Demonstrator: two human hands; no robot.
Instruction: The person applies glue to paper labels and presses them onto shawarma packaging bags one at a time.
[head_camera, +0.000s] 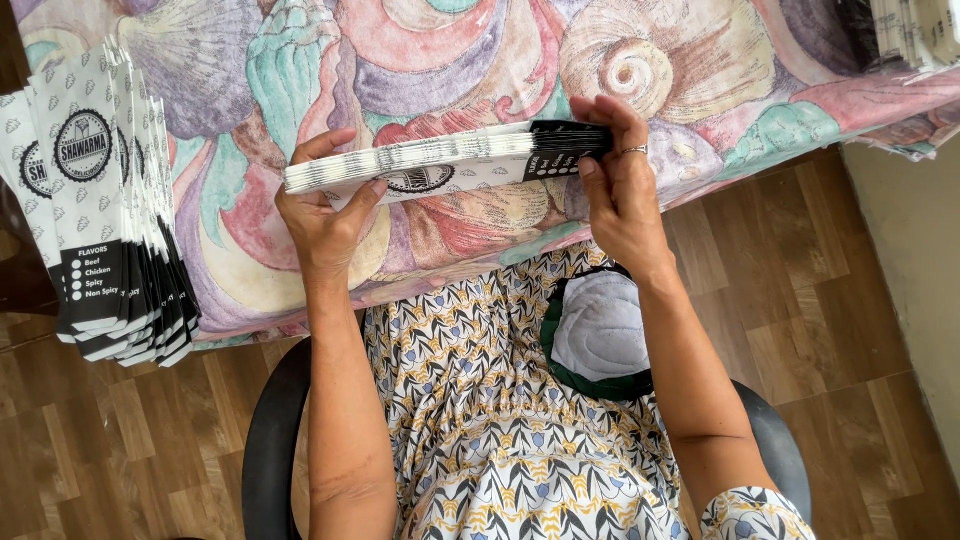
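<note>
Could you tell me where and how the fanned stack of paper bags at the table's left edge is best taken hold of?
Probably by its black-printed lower end, which overhangs the table edge. The fanned stack of paper bags lies flat and slipping sideways, so come from below and the left, thumb on top and fingers underneath the overhang, pinching all layers together. Both the left hand and right hand currently clamp another bundle of bags.
</note>
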